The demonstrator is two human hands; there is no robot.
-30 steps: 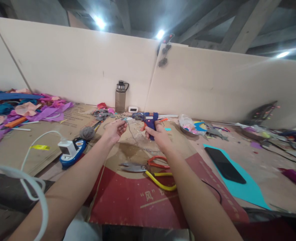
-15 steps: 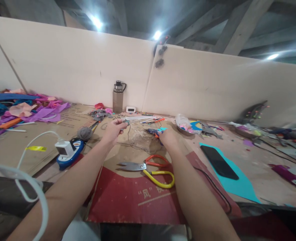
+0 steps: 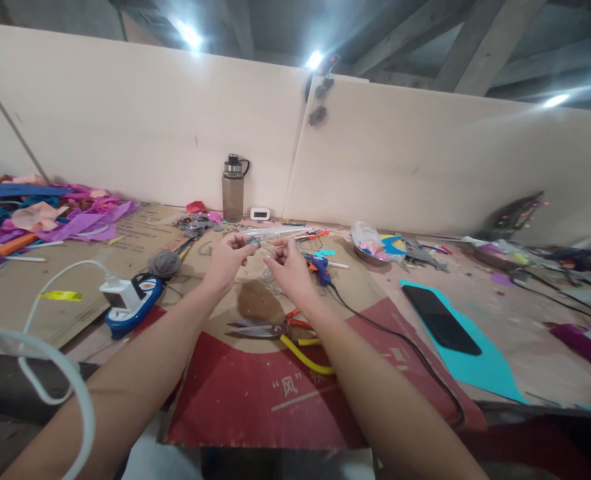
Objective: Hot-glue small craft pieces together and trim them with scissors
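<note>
My left hand (image 3: 228,259) is raised over the cardboard-covered table (image 3: 35,313), its fingers pinched on a small grey-green piece (image 3: 254,243) with a thin wire hanging from it. My right hand (image 3: 289,265) faces it a few centimetres to the right, fingers curled and pinched near the same piece; what it holds I cannot make out. The blue glue gun (image 3: 318,267) lies on the table just right of my right hand, its black cord (image 3: 405,347) running toward me. Scissors with red and yellow handles (image 3: 285,333) lie below my hands.
A grey water bottle (image 3: 231,188) stands by the back wall. A white charger on a blue power strip (image 3: 128,297) and a grey yarn ball (image 3: 163,263) lie left. A black phone (image 3: 440,320) rests on teal paper (image 3: 480,363) at right. Purple paper scraps (image 3: 75,223) pile far left.
My right hand has set the blue glue gun down on the table and come up to meet my left hand at the small piece. My left hand stayed nearly still.
</note>
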